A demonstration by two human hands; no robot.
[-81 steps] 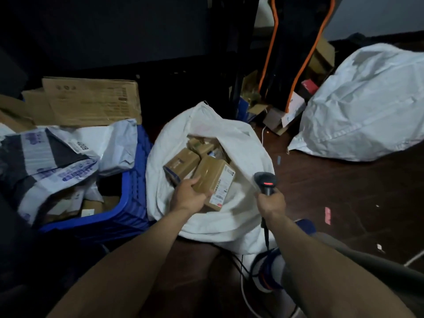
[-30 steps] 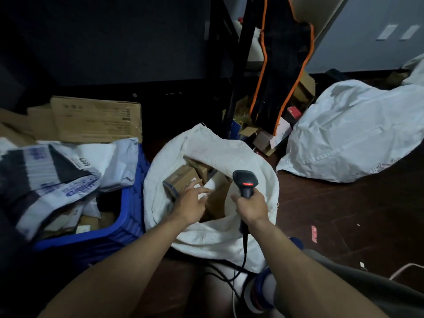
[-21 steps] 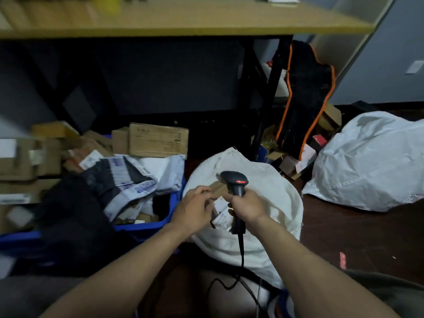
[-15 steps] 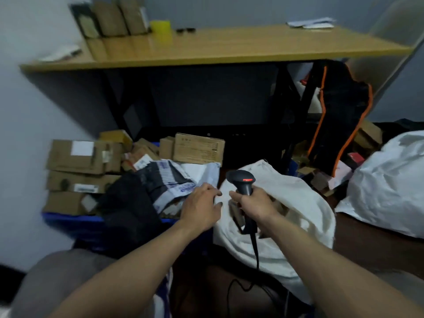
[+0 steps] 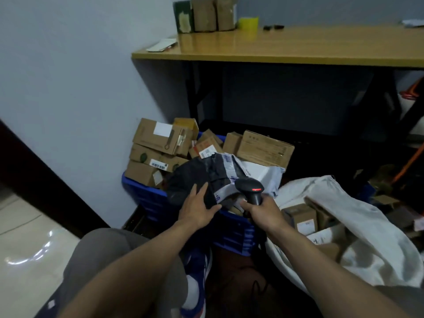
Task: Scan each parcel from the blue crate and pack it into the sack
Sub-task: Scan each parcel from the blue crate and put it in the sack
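Two hands busy: left hand (image 5: pixel 197 210) flat, fingers straight, on a dark grey plastic mailer (image 5: pixel 191 175) atop the blue plastic crate (image 5: pixel 146 198); right hand (image 5: pixel 263 213) grips the black handheld scanner (image 5: pixel 250 190); white fabric sack (image 5: pixel 371 228) just right.

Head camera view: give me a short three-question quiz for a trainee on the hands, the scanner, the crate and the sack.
1. True or false: the right hand grips the scanner.
2. The left hand touches: A) the dark mailer bag atop the blue crate; B) the scanner; C) nothing.
3. Fill in: in this view the white sack, with brown boxes inside, lies to the ___ of the blue crate.
Key: 1 true; 2 A; 3 right.
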